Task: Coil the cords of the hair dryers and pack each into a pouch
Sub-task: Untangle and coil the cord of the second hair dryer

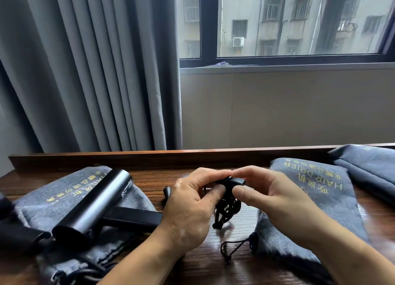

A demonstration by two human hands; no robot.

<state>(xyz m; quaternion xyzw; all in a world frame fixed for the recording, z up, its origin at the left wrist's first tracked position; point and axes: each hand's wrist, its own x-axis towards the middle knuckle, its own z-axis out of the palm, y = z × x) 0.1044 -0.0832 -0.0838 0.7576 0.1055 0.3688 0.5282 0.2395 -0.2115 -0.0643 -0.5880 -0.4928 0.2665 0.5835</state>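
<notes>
A dark grey hair dryer lies on a grey pouch at the left of the wooden table. Its black cord is bundled into a tight coil above the table's middle. My left hand grips the coil from the left. My right hand pinches the plug end at the coil's top between thumb and fingers. A second grey pouch, printed "HAIR DRIER", lies under my right forearm, its drawstring trailing on the wood.
A third pouch lies at the far right by the table's raised back edge. Another dark object sits at the left border, partly cut off. Grey curtains and a window stand behind the table.
</notes>
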